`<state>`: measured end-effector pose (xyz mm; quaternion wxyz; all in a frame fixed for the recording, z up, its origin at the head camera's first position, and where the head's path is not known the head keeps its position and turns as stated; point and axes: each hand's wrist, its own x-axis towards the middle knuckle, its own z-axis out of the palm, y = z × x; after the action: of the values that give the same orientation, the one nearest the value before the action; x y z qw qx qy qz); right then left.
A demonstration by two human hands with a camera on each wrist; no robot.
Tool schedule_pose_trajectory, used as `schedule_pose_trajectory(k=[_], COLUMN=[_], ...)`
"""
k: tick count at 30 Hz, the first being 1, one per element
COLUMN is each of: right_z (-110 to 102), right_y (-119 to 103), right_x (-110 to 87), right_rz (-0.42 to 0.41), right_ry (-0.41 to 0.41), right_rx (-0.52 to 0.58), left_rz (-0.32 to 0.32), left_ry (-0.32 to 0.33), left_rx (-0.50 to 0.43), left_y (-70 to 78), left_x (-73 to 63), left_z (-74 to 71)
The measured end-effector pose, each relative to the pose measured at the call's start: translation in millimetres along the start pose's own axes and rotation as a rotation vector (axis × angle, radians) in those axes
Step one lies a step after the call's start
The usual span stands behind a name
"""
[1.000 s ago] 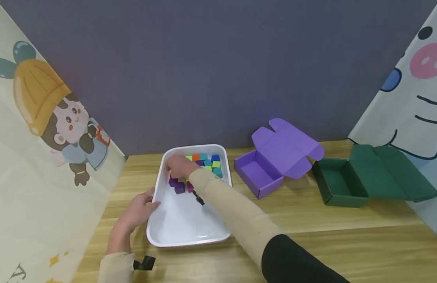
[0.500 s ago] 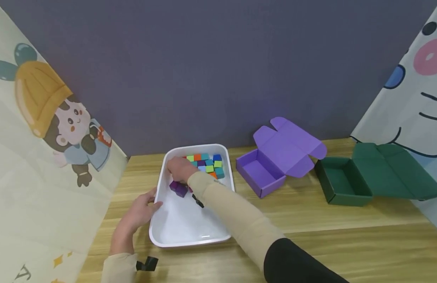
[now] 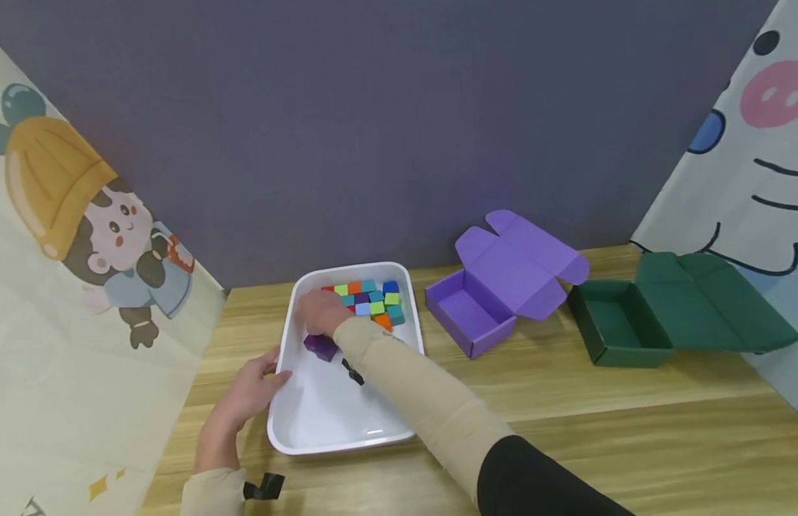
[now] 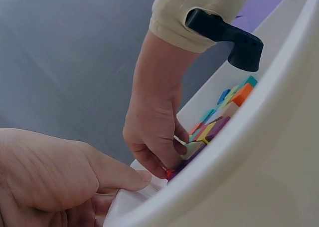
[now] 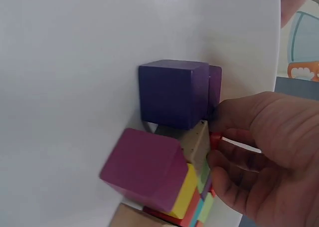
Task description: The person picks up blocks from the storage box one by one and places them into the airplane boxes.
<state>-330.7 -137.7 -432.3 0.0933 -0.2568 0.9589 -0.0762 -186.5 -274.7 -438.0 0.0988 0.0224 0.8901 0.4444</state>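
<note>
In the head view my left hand (image 3: 249, 390) grips the left rim of a white tray (image 3: 337, 408), thumb over the edge. My right hand (image 3: 321, 313) reaches into the tray's far left part, among small coloured cubes. The right wrist view shows its thumb and curled fingers around a red cube (image 5: 216, 138), mostly hidden; the thumb lies against a dark purple cube (image 5: 167, 95). Another purple cube (image 5: 215, 85) sits behind that one. Closer to the camera is a magenta cube (image 5: 142, 162), beside a plain wooden cube (image 5: 195, 142) and a yellow cube (image 5: 184, 192).
Right of the tray stands a purple box (image 3: 472, 326) with its lid open. Further right is a green box (image 3: 621, 330), also with its lid open. A dark grey wall (image 3: 399, 143) rises behind the wooden table (image 3: 566, 408); printed panels flank both sides.
My right hand has moved slightly toward me inside the tray. The purple cubes by its fingers have come together and shifted a little nearer. My left hand keeps its hold on the rim.
</note>
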Motion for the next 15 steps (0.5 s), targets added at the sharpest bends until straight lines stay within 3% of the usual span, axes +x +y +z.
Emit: schedule_pose_trajectory(k=[9, 15], right_z=[-3.8, -29.4], right_y=[18.3, 23.8], right_x=[-0.5, -3.0], right_rz=[-0.031, -0.074], right_ry=[0.018, 0.009], right_rx=[0.136, 0.212], left_rz=[-0.035, -0.026], left_ry=[-0.002, -0.003], left_rx=[-0.069, -0.064], left_y=[-1.2, -4.2], left_x=[0.3, 0.7], left_z=[3.3, 2.8])
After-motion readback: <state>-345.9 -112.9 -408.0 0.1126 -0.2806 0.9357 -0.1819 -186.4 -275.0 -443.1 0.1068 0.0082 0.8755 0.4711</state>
